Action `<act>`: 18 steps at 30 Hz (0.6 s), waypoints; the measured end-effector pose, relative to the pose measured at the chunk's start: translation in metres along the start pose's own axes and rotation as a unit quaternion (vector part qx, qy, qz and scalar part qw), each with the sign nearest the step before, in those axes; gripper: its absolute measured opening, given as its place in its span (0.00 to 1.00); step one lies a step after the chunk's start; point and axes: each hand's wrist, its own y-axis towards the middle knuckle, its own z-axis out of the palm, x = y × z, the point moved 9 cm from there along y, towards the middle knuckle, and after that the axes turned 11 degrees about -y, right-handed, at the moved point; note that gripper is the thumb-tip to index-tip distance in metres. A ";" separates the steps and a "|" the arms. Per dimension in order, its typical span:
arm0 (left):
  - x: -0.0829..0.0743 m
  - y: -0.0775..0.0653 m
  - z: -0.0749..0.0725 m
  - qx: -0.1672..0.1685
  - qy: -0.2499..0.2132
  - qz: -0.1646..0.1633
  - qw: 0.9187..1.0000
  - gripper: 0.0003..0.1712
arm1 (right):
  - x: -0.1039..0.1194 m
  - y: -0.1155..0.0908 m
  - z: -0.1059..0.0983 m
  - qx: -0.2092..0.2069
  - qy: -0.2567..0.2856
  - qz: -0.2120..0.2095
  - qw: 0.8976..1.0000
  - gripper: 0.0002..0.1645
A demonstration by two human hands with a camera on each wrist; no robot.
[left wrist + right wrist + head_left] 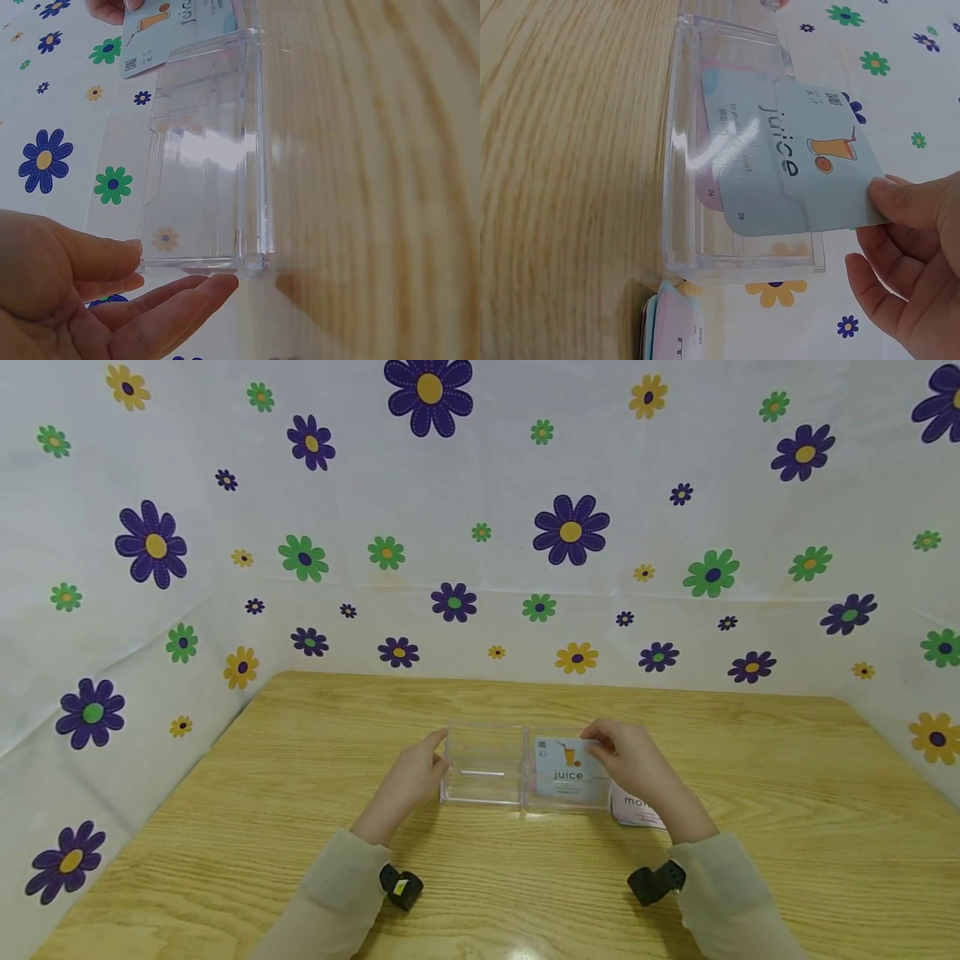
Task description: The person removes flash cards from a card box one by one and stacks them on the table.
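Note:
A clear plastic box (pixel 483 793) with two compartments stands on the table. My left hand (pixel 413 772) touches its left end, thumb at the upper rim and fingertips along the side in the left wrist view. With thumb and fingers my right hand (pixel 915 240) pinches the corner of a light blue card (pixel 780 165) printed "juice" with a drink picture. Most of this card is inside the right compartment, its gripped part sticking out above the rim. Behind it in that compartment a pink card (pixel 709 180) shows. The left compartment holds no card.
Just right of the box lies a small stack of cards (pixel 637 811), a pink one on top, partly under my right forearm. The wooden table (pixel 510 877) meets a flower-printed white cloth (pixel 480 485) at the back and sides.

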 end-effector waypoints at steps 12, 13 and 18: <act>0.000 0.000 0.000 0.002 -0.002 0.001 1.000 0.28 | 0.000 -0.001 -0.008 -0.031 -0.011 0.008 0.999 0.02; 0.000 0.000 0.000 0.002 -0.002 0.002 1.000 0.28 | -0.001 -0.001 -0.009 -0.034 -0.010 0.008 0.999 0.02; -0.001 0.000 0.000 -0.001 0.000 0.004 1.000 0.28 | -0.003 0.000 -0.010 -0.031 0.003 0.021 0.999 0.03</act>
